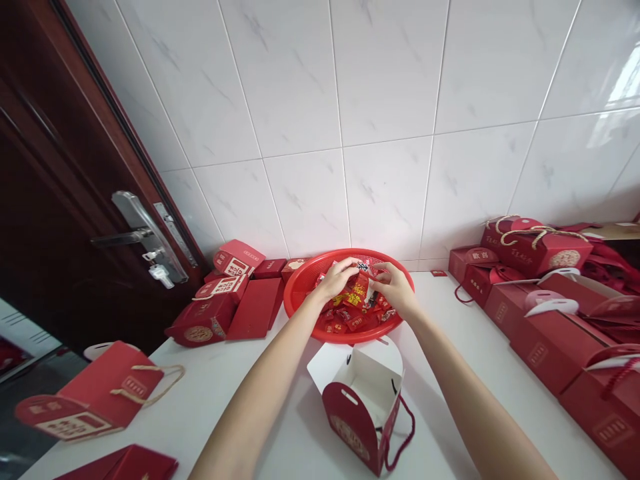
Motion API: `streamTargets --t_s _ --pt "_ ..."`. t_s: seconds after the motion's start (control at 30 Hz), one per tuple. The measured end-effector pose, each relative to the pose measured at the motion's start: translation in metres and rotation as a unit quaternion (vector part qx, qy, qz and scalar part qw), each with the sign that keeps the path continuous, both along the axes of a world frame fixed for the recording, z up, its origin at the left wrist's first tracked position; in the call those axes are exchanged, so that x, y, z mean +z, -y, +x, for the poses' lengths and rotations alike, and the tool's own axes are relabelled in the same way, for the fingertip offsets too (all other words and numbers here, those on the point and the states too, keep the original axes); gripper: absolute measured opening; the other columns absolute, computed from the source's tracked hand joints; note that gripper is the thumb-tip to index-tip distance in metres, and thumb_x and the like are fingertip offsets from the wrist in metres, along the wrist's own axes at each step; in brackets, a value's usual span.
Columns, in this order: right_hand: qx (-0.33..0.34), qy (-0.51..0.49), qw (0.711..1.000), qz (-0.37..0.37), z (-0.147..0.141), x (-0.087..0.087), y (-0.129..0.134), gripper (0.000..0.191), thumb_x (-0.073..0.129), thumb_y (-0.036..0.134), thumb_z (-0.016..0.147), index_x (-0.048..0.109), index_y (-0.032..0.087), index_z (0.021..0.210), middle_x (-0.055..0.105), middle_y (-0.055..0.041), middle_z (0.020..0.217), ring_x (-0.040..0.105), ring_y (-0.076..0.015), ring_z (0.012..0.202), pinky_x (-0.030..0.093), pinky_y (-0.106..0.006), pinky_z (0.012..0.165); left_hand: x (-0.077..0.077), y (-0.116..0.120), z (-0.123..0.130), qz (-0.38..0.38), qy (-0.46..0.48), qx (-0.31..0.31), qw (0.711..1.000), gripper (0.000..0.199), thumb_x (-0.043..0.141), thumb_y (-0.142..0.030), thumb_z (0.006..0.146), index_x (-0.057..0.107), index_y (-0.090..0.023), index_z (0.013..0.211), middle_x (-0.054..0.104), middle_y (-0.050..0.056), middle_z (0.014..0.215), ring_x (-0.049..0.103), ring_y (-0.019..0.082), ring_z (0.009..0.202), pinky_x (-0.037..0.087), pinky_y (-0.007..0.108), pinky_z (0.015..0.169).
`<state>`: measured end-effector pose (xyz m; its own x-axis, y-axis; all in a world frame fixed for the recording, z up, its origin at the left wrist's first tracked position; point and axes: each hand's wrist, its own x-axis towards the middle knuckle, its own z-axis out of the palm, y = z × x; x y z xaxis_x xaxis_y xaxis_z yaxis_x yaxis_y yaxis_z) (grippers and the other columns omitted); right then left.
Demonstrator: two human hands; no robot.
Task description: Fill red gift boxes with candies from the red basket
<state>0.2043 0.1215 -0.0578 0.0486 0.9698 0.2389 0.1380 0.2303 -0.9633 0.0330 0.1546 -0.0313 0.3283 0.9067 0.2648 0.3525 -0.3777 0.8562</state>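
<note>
White tiles cover the wall [300,87] behind a pale tabletop [215,373]. Red boxes [540,347] line its right side. Near the wall sits a red plastic basket [295,293]; just in front, between the forearms, stands an open box [345,420], white inside. Over the basket, the left hand [340,279] and right hand [396,285] are slightly apart, fingertips among small wrapped packets [355,323]; I cannot tell whether either grips one.

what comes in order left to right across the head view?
Silver door handle → red plastic basket → small red packet on the table → rope-handled red box on the right.
</note>
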Motion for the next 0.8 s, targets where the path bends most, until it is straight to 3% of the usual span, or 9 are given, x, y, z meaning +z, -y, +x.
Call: streamTargets --t_s 0.13,0.2,0.3,0.4,0.53,0.8 --pt "-0.006 -0.003 1.0 0.005 0.0 0.0 0.0 0.031 0.064 0.022 0.068 0.062 0.019 0.099 0.065 0.0021 0.071 0.062 -0.0169 0.068 0.049 -0.03 0.065 0.0 0.0 -0.001 -0.005 0.006 0.039 0.999 0.04 0.061 -0.034 0.084 0.064 -0.023 0.122 0.063 0.007 0.134 0.06 0.027 0.119 0.05 0.035 0.093" --pt "-0.011 -0.003 1.0 0.005 -0.001 0.001 0.0 0.029 0.064 0.021 0.067 0.063 0.018 0.097 0.064 0.0022 0.07 0.062 -0.0166 0.067 0.048 -0.03 0.064 -0.001 -0.002 -0.001 0.002 0.026 0.049 0.998 0.046 0.065 -0.033 0.081 0.061 -0.021 0.126 0.06 0.011 0.138 0.059 0.028 0.122 0.05 0.037 0.095" --pt "-0.009 -0.008 1.0 0.002 -0.001 0.005 0.003 0.028 0.063 0.02 0.066 0.064 0.018 0.094 0.064 0.0017 0.068 0.06 -0.0164 0.064 0.047 -0.029 0.061 -0.002 -0.006 -0.001 0.027 0.053 0.022 0.998 0.037 0.068 -0.032 0.078 0.065 -0.015 0.111 0.068 0.015 0.123 0.064 0.029 0.113 0.051 0.039 0.094" --pt "0.003 -0.014 1.0 0.002 -0.001 0.007 0.005 0.018 0.063 0.022 0.066 0.066 0.018 0.083 0.068 -0.0013 0.072 0.061 -0.0172 0.066 0.048 -0.029 0.061 -0.003 -0.008 -0.001 0.047 0.066 -0.001 0.997 0.028 0.069 -0.033 0.077 0.066 -0.016 0.099 0.072 0.012 0.109 0.067 0.028 0.104 0.051 0.04 0.093" --pt "0.016 -0.02 1.0 0.005 -0.001 0.008 0.006 0.011 0.062 0.026 0.066 0.068 0.019 0.072 0.068 -0.0014 0.068 0.059 -0.0165 0.061 0.046 -0.029 0.057 -0.003 -0.009 -0.003 0.042 0.074 0.003 0.996 0.026 0.068 -0.034 0.077 0.066 -0.018 0.097 0.071 0.009 0.107 0.066 0.026 0.104 0.05 0.04 0.094" --pt "0.001 -0.048 0.999 0.02 0.001 0.006 0.004 0.018 0.063 0.034 0.067 0.066 0.019 0.076 0.061 0.0009 0.062 0.052 -0.0141 0.056 0.044 -0.027 0.054 0.0 -0.005 -0.002 0.015 0.087 0.011 0.996 0.032 0.063 -0.023 0.069 0.065 -0.02 0.1 0.069 0.004 0.11 0.063 0.022 0.104 0.05 0.034 0.09"
